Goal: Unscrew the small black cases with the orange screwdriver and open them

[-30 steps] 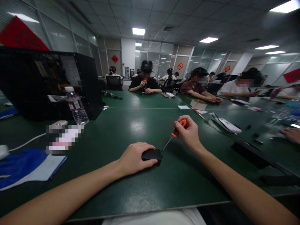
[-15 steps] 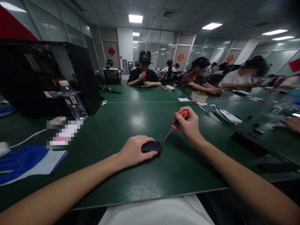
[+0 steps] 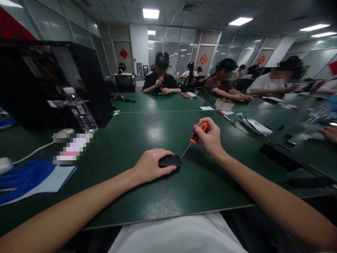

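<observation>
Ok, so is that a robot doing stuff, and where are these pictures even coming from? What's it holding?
There's no robot here! Those are a person's own two bare hands. The camera sits on that person's head, looking forward and down, so you see almost what they see.

The left hand holds a small black block on the green table. The right hand grips an orange-and-black screwdriver, with its thin metal shaft slanting down to the block's end. I can't tell whether the tip touches it.

Over on the left are a blue glove, a clear bottle and a big black case. Other people sit farther along the table.
</observation>
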`<state>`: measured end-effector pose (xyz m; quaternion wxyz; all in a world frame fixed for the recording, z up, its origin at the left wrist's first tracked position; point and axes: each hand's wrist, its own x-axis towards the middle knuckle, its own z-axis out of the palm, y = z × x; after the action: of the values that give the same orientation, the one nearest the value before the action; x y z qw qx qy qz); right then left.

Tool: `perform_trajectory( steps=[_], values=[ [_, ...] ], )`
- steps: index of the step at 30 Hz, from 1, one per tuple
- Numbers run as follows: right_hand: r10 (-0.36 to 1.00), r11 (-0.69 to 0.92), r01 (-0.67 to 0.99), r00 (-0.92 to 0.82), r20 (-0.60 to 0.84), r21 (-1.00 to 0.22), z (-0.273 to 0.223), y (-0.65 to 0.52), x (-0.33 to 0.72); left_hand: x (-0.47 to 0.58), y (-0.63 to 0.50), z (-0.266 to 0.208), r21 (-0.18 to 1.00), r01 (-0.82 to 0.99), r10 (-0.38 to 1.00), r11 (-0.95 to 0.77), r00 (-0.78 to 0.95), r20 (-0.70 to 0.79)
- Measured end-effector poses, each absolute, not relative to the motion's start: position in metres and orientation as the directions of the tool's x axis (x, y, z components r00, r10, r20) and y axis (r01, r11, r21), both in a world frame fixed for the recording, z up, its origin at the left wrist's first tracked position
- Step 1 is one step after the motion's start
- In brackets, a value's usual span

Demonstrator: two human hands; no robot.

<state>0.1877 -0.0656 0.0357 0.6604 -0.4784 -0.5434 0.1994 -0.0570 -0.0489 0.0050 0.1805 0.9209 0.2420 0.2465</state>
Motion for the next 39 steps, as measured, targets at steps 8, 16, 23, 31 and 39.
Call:
perform_trajectory(
  steps=[8,16,23,31,39],
  values=[
    [0.764,0.488,0.273,0.326,0.557,-0.829,0.037,-0.067,0.191,-0.056,-0.050,0.007,0.464,0.366,0.548,-0.806,0.758,0.354],
    [0.787,0.472,0.264,0.304,0.537,-0.841,0.034,-0.066,0.189,-0.057,-0.049,0.005,0.465,0.366,0.551,-0.806,0.749,0.367],
    [0.762,0.487,0.291,0.320,0.564,-0.823,0.037,-0.066,0.195,-0.057,-0.049,0.004,0.481,0.343,0.545,-0.807,0.748,0.380],
    [0.779,0.439,0.247,0.374,0.503,-0.864,0.027,-0.062,0.190,-0.057,-0.049,0.003,0.487,0.351,0.553,-0.800,0.747,0.369],
    [0.792,0.466,0.257,0.306,0.528,-0.847,0.036,-0.104,0.207,-0.055,-0.050,-0.001,0.481,0.407,0.600,-0.776,0.712,0.365]
  ],
)
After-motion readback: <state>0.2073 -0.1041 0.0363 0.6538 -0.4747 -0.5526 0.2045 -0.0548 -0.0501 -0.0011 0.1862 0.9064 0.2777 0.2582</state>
